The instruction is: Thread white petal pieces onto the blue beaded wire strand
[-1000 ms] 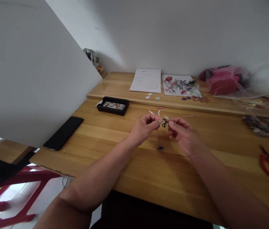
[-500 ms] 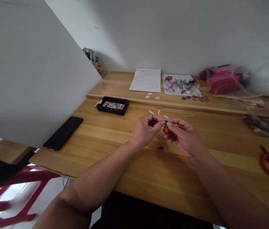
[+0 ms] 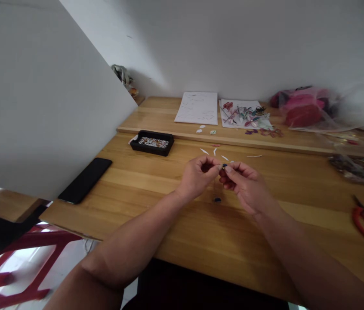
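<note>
Wooden desk [image 3: 130, 185], dark-blue strip [image 3: 225, 165] pinched above it.
Left hand [image 3: 197, 177] and right hand [image 3: 245, 185] grip it between closed fingertips, nearer together than a second ago, its loop now mostly hidden.

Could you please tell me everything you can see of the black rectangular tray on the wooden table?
The black rectangular open-topped tray looks like plastic, with raised walls. It rests upright on the brown wooden table, before the raised wooden ledge. Small white and amber pieces lie inside; something whitish shows at its left end. Neither the left hand nor the right hand touches it.
</note>
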The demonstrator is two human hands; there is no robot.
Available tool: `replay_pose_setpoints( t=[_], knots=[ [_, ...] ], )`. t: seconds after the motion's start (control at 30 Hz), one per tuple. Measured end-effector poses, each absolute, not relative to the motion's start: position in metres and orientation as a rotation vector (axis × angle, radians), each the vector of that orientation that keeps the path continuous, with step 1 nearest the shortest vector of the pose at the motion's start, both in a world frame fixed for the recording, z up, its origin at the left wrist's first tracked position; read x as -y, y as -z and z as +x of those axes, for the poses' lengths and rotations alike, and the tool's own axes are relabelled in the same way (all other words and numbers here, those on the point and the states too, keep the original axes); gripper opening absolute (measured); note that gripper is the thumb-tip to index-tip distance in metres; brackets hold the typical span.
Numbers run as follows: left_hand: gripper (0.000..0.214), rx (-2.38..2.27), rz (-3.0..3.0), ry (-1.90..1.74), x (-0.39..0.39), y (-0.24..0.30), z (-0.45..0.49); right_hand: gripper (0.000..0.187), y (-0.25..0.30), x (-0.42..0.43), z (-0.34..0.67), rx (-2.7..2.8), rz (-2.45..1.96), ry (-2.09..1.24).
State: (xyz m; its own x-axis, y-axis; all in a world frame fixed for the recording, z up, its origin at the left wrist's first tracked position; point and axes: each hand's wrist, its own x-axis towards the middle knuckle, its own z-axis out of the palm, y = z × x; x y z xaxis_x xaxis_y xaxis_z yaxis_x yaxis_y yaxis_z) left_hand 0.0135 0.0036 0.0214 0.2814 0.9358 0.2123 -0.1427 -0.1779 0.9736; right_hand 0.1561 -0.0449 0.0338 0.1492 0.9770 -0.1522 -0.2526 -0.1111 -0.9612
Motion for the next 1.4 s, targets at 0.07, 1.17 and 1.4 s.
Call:
replay_pose_setpoints(
  t=[0.07, 1.17, 1.4],
  knots=[
    [0.014, -0.806, 1.37, -1.151, -0.004, -0.021, 0.013, 0.031, -0.033, 0.044, 0.156, 0.834, -1.188, -1.29],
    [0.026, -0.691, 1.291, -0.992, -0.01, -0.022, 0.005, 0.017, -0.037, 0.039, 0.166, 0.645, -1.009, -1.613],
    [0.023, -0.724, 1.278, -1.001, -0.01, -0.021, 0.005, 0.014, -0.036, 0.038, 0.167, 0.644, -0.995, -1.609]
  ],
)
